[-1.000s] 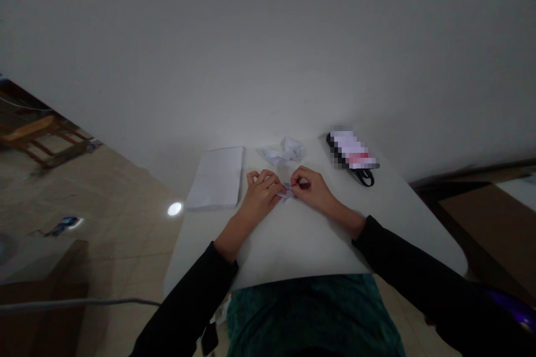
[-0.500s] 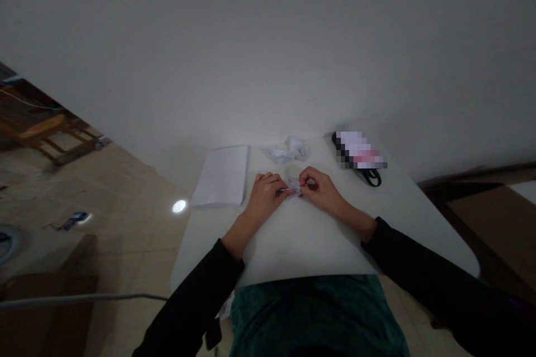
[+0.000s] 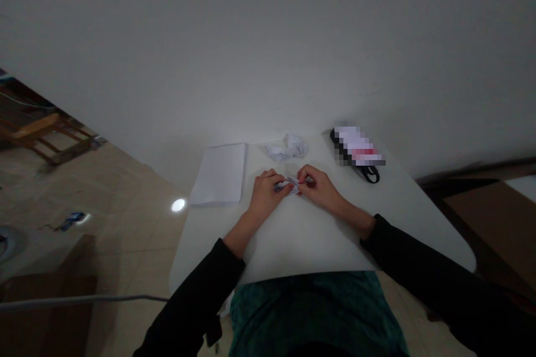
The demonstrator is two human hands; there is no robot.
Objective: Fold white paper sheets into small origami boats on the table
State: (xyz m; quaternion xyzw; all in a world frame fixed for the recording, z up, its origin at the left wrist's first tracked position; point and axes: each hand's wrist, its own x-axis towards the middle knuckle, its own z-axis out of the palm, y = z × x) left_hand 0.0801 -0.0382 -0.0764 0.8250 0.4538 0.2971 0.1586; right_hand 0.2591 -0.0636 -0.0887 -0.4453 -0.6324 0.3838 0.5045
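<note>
A small folded piece of white paper (image 3: 290,185) is between my two hands, just above the white table (image 3: 301,240). My left hand (image 3: 267,189) is closed on its left side, thumb and fingers pinching it. On the other side my right hand (image 3: 315,183) pinches its right end between thumb and forefinger. Part of the paper is hidden by my fingers. Just beyond my hands lie crumpled or folded white paper pieces (image 3: 288,148). A stack of white paper sheets (image 3: 220,174) rests left of my left hand.
At the back right of the table lies a black case (image 3: 341,150) with a strap and a blurred top. A wall (image 3: 268,56) rises right behind the table. A grey cable (image 3: 84,301) crosses the lower left, and a wooden chair (image 3: 37,128) stands far left.
The fingers of both hands have shifted slightly on the folded paper, and its folds look a little more spread. The whole view has moved a little; the other things stay in place.
</note>
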